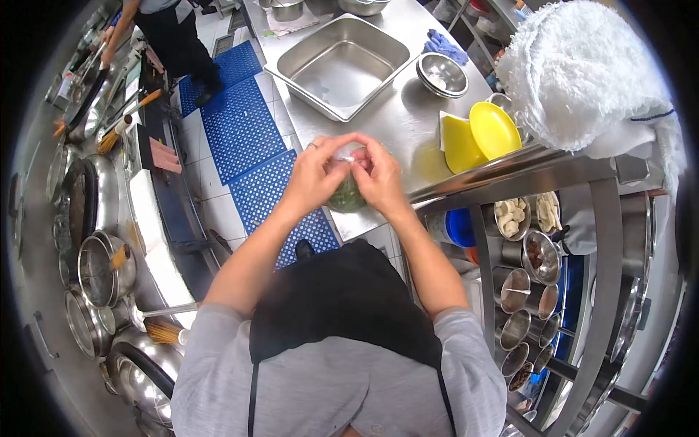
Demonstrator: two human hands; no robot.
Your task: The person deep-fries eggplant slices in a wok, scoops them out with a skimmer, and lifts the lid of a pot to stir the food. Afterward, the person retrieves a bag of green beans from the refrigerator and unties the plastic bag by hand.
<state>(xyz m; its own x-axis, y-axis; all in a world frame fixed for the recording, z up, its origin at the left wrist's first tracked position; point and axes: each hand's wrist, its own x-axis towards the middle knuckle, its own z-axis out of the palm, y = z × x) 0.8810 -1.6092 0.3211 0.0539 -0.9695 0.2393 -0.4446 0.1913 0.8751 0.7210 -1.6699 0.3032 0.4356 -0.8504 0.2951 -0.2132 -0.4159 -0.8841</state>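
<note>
A clear plastic bag with something green in it hangs below my hands at the corner of the steel table. My left hand pinches the bag's gathered top between thumb and fingers. From the other side, my right hand grips the same neck, its fingertips meeting those of the left. A white twisted bit of the bag shows between the thumbs. What the green contents are, I cannot make out. Just beyond my hands lies a deep rectangular steel pan.
Nested steel bowls, a blue glove and yellow plastic dishes sit on the table. Low on the right, a shelf holds several steel containers. Woks and pots line the left. Another person stands on the blue mat.
</note>
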